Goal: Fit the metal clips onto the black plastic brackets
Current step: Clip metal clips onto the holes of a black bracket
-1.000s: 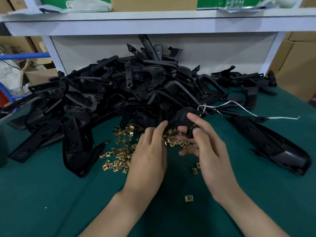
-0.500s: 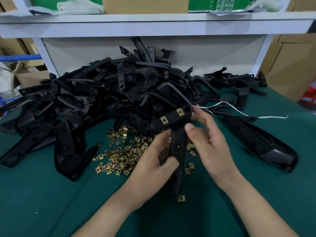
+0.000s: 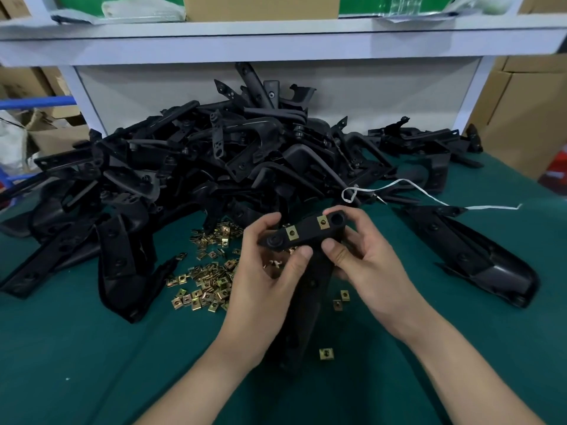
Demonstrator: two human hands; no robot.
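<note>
I hold a black plastic bracket (image 3: 306, 233) above the green table, its top bar tilted up to the right. Two brass metal clips (image 3: 322, 222) sit on that bar. My left hand (image 3: 267, 283) grips the bar's left end and the stem, thumb below the bar. My right hand (image 3: 365, 265) grips the right end, thumb underneath and fingers over the top edge. A heap of loose brass clips (image 3: 211, 271) lies on the table to the left of my hands. One stray clip (image 3: 326, 353) rests near my left wrist.
A big pile of black brackets (image 3: 214, 161) fills the back of the green table (image 3: 92, 363). One long bracket (image 3: 472, 256) lies apart at the right, with a white string (image 3: 429, 197) beside it. A white shelf (image 3: 276, 44) overhangs the back. Cardboard boxes (image 3: 521, 118) stand to the right.
The bracket came up out of the pile edge into both hands, and I have drawn it nearer and turned it so the bar with two clips faces me.
</note>
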